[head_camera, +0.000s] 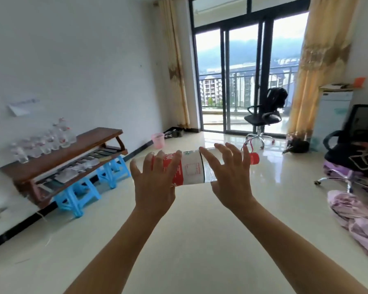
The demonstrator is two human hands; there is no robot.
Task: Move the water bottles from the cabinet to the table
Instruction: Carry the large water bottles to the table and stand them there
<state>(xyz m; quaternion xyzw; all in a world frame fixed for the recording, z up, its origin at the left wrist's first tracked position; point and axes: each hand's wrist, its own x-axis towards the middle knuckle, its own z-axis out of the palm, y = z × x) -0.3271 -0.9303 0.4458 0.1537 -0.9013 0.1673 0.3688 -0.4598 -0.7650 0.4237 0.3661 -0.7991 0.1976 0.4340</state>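
Note:
I hold one clear water bottle (pixel 191 168) sideways in mid-air, its red cap pointing right and its red and white label facing me. My left hand (pixel 155 183) wraps the bottom half, my right hand (pixel 229 177) cups the neck half with fingers spread. Both arms reach forward over the floor. At the left, a low brown wooden table (pixel 72 151) carries several more clear bottles (pixel 45 141) in a cluster; they are blurred.
Blue plastic stools (pixel 89 187) prop up the table by the left wall. A pink bin (pixel 157 140) sits near the wall. Two black office chairs (pixel 266 117) (pixel 353 153) stand by the glass balcony door and at the right. Pink cloth (pixel 355 217) lies on the floor at the right.

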